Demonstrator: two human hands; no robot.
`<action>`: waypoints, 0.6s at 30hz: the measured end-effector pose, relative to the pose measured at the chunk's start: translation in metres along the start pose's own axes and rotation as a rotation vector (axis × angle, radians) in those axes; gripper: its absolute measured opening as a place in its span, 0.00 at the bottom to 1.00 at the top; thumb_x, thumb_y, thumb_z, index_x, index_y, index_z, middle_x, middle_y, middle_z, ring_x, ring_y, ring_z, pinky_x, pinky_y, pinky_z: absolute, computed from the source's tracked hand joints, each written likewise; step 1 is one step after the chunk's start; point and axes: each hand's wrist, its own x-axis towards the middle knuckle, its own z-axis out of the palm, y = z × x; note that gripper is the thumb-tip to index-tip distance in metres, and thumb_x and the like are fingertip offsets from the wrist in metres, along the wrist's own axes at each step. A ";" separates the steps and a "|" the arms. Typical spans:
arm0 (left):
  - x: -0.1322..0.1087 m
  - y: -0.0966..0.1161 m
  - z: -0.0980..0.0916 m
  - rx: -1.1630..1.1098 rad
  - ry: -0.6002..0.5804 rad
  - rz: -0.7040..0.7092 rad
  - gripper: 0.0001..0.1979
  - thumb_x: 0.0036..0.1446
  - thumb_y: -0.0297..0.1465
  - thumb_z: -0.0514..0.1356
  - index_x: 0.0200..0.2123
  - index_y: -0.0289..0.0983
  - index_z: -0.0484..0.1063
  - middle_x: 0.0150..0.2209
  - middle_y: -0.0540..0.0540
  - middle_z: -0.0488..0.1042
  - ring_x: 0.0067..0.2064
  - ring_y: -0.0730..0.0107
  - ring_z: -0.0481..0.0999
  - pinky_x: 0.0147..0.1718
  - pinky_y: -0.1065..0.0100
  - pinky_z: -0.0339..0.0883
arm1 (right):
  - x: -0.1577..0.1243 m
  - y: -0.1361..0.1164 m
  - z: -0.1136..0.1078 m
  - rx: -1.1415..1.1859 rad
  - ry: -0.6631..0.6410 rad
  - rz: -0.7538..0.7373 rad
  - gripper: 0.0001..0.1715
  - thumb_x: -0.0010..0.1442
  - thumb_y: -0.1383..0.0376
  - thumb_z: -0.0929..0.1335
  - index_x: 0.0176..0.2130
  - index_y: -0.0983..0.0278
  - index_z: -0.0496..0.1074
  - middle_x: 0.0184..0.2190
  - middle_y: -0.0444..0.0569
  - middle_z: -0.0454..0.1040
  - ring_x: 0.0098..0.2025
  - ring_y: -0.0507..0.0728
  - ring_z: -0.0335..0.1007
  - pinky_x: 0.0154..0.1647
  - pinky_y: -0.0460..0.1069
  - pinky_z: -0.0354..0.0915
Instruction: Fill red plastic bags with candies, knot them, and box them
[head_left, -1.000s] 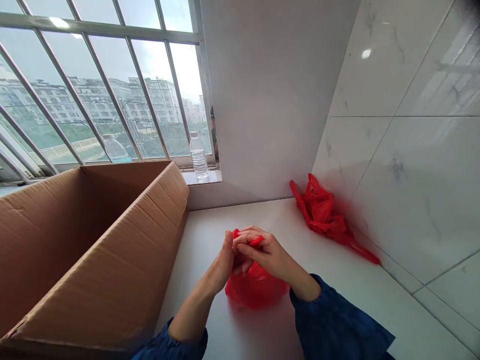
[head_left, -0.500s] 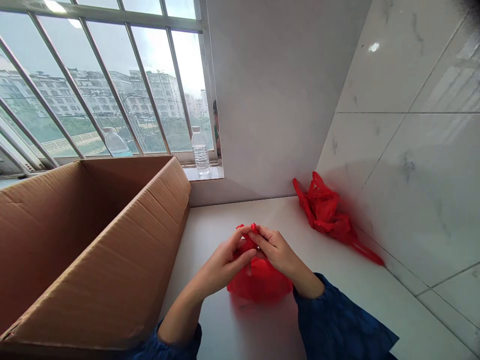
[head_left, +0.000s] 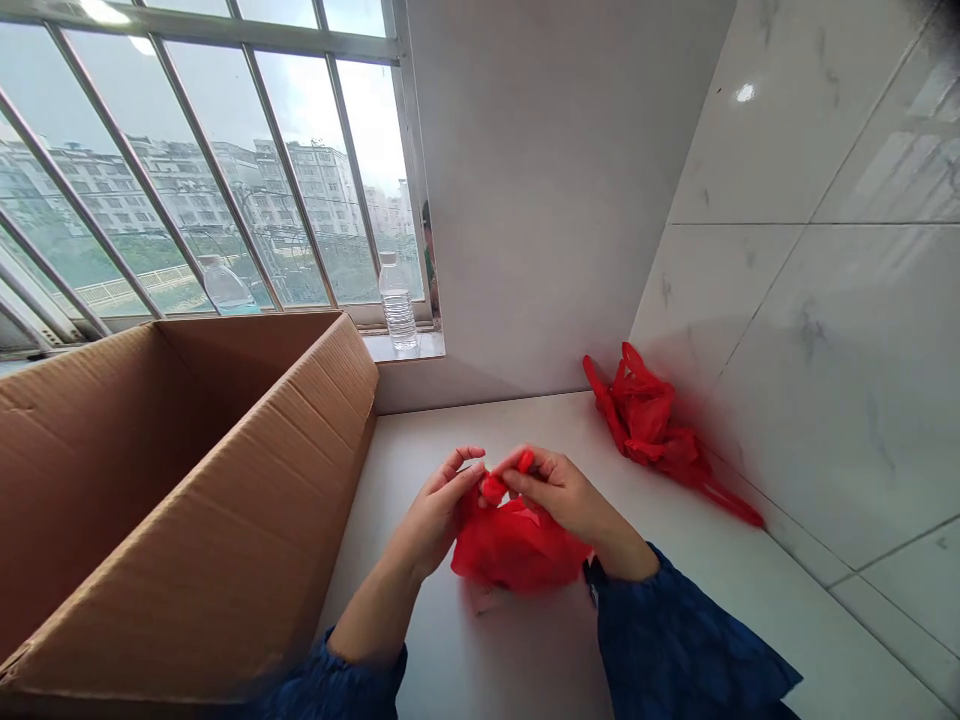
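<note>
Along my left side stands the big cardboard box, open at the top, its near corner down at the edge of view. Above and behind it, the barred window looks out on pale buildings, and a clear bottle with bluish contents pokes up beyond the box's far rim. Moving right, another clear bottle, ribbed and upright, stands on the windowsill.

Now to the middle, over the white tabletop, and it's all fingers! My left hand comes up from a dark blue sleeve, forefinger curled above the thumb with a small gap, thumb tip at the twisted plastic; the other fingers are hidden behind, so I can't tell how firmly they grip. Right between my hands sits the red plastic bag, gathered at its neck, its body spread wide and a bit blurred below my fingers; whether its underside touches the table, I can't tell. And on the other side, my right hand has thumb and forefinger pinching the bag's neck, a red tip sticking up above the pinch.

Further right, well apart from my hands, a second red bag lies crumpled against the marbled tile wall, one strip trailing along its foot.
</note>
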 end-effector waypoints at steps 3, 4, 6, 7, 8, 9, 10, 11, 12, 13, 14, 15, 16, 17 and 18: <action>-0.001 0.001 0.001 0.029 0.041 0.028 0.18 0.60 0.36 0.65 0.50 0.39 0.66 0.32 0.50 0.75 0.32 0.74 0.73 0.34 0.73 0.65 | -0.005 -0.005 -0.005 -0.383 -0.009 -0.117 0.09 0.66 0.60 0.68 0.40 0.59 0.79 0.39 0.48 0.72 0.39 0.55 0.71 0.41 0.51 0.67; -0.001 0.002 0.002 0.058 0.052 0.045 0.18 0.61 0.36 0.64 0.51 0.39 0.66 0.32 0.50 0.75 0.31 0.74 0.73 0.34 0.73 0.65 | -0.006 -0.005 -0.005 -0.520 0.036 -0.149 0.09 0.66 0.63 0.68 0.39 0.58 0.79 0.41 0.48 0.71 0.38 0.54 0.71 0.39 0.50 0.67; -0.002 0.002 0.003 0.122 0.042 0.040 0.20 0.62 0.37 0.63 0.54 0.38 0.66 0.30 0.49 0.76 0.29 0.75 0.72 0.33 0.74 0.64 | -0.006 -0.002 -0.003 -0.736 0.127 -0.198 0.11 0.64 0.70 0.66 0.37 0.58 0.79 0.41 0.47 0.68 0.34 0.53 0.69 0.35 0.49 0.65; -0.002 0.002 0.004 0.150 0.022 0.022 0.22 0.62 0.38 0.63 0.56 0.38 0.65 0.30 0.49 0.77 0.28 0.75 0.72 0.32 0.73 0.64 | -0.005 0.000 -0.002 -0.802 0.162 -0.218 0.13 0.63 0.73 0.65 0.37 0.58 0.78 0.40 0.47 0.68 0.33 0.52 0.68 0.34 0.49 0.65; -0.003 0.002 0.005 0.175 -0.004 0.001 0.24 0.62 0.38 0.62 0.58 0.38 0.65 0.30 0.49 0.77 0.28 0.74 0.73 0.32 0.73 0.64 | -0.004 0.002 0.000 -0.843 0.195 -0.236 0.14 0.61 0.75 0.65 0.37 0.59 0.76 0.39 0.47 0.68 0.33 0.53 0.69 0.34 0.49 0.65; -0.004 0.001 0.006 0.198 -0.030 -0.019 0.25 0.61 0.39 0.63 0.59 0.39 0.65 0.31 0.49 0.77 0.28 0.74 0.73 0.33 0.72 0.65 | -0.003 0.003 0.001 -0.868 0.226 -0.251 0.14 0.59 0.77 0.65 0.37 0.59 0.74 0.39 0.47 0.68 0.34 0.54 0.69 0.34 0.49 0.64; -0.004 0.001 0.007 0.222 -0.049 -0.034 0.25 0.61 0.40 0.63 0.59 0.39 0.66 0.32 0.48 0.78 0.28 0.73 0.74 0.33 0.72 0.66 | -0.003 0.004 0.003 -0.881 0.251 -0.262 0.14 0.57 0.77 0.66 0.38 0.59 0.72 0.39 0.46 0.69 0.35 0.55 0.69 0.34 0.49 0.64; -0.004 0.000 0.008 0.252 -0.054 -0.036 0.24 0.61 0.40 0.63 0.58 0.39 0.67 0.33 0.47 0.78 0.29 0.72 0.75 0.33 0.71 0.67 | -0.002 0.004 0.003 -0.887 0.266 -0.269 0.14 0.56 0.78 0.66 0.38 0.59 0.71 0.38 0.46 0.69 0.36 0.55 0.69 0.34 0.48 0.64; -0.004 0.000 0.009 0.292 -0.047 -0.021 0.23 0.61 0.41 0.63 0.56 0.38 0.70 0.34 0.46 0.79 0.30 0.71 0.76 0.33 0.71 0.67 | -0.002 0.003 0.003 -0.887 0.268 -0.274 0.13 0.56 0.77 0.67 0.37 0.60 0.69 0.38 0.46 0.69 0.36 0.55 0.70 0.34 0.48 0.64; -0.004 0.000 0.009 0.343 -0.029 0.011 0.20 0.60 0.41 0.64 0.52 0.37 0.74 0.36 0.45 0.79 0.32 0.70 0.76 0.33 0.71 0.67 | -0.002 0.002 0.001 -0.884 0.260 -0.280 0.12 0.57 0.76 0.67 0.36 0.60 0.68 0.37 0.45 0.70 0.36 0.55 0.70 0.34 0.48 0.63; -0.003 0.000 0.009 0.402 -0.001 0.056 0.18 0.60 0.41 0.64 0.48 0.36 0.77 0.37 0.44 0.80 0.34 0.69 0.77 0.33 0.71 0.68 | -0.004 -0.001 -0.001 -0.882 0.244 -0.287 0.09 0.59 0.75 0.68 0.35 0.60 0.68 0.37 0.45 0.70 0.36 0.54 0.70 0.34 0.47 0.63; -0.002 0.001 0.007 0.467 0.037 0.116 0.16 0.59 0.41 0.64 0.43 0.35 0.78 0.37 0.43 0.80 0.36 0.68 0.77 0.34 0.71 0.68 | -0.006 -0.005 -0.005 -0.883 0.229 -0.295 0.08 0.61 0.73 0.68 0.33 0.61 0.67 0.36 0.45 0.71 0.35 0.54 0.70 0.34 0.47 0.62; 0.000 0.001 0.004 0.534 0.082 0.184 0.15 0.59 0.41 0.65 0.40 0.34 0.79 0.37 0.43 0.81 0.37 0.67 0.77 0.35 0.71 0.68 | -0.009 -0.010 -0.009 -0.889 0.221 -0.298 0.08 0.63 0.70 0.69 0.32 0.61 0.67 0.35 0.44 0.71 0.34 0.53 0.69 0.34 0.47 0.61; 0.001 0.002 0.000 0.598 0.125 0.248 0.14 0.58 0.41 0.65 0.38 0.35 0.80 0.37 0.43 0.81 0.38 0.66 0.78 0.36 0.70 0.69 | -0.013 -0.015 -0.014 -0.903 0.219 -0.289 0.10 0.63 0.67 0.70 0.30 0.61 0.67 0.33 0.44 0.71 0.33 0.53 0.68 0.33 0.47 0.60; 0.003 0.003 -0.004 0.655 0.167 0.304 0.14 0.58 0.40 0.65 0.38 0.35 0.80 0.37 0.44 0.81 0.38 0.65 0.78 0.37 0.69 0.70 | -0.018 -0.021 -0.019 -0.918 0.220 -0.272 0.12 0.63 0.64 0.71 0.29 0.61 0.67 0.31 0.43 0.70 0.31 0.53 0.67 0.32 0.47 0.58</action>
